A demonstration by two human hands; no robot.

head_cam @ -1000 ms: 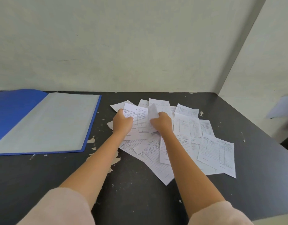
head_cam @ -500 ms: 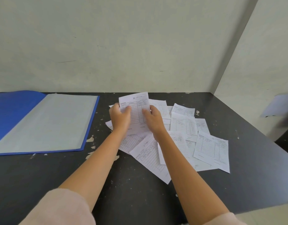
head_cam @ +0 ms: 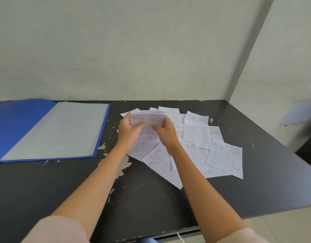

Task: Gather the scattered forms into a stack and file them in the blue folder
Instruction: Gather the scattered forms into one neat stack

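Note:
Several white printed forms lie scattered and overlapping on the black table, right of centre. My left hand and my right hand together hold a small bunch of forms lifted just above the pile, one hand on each side edge. The blue folder lies open at the left, with its pale inner sheet facing up. A gap of bare table separates it from my left hand.
The black table has chipped pale patches near its middle. A white wall stands behind and another closes the right side. The table's front edge runs across the bottom right. A pale sheet hangs on the right wall.
My hands lifted forms off the pile, stood them upright, and have now tilted them back down lower, with my fingers closing in over the front of the sheets.

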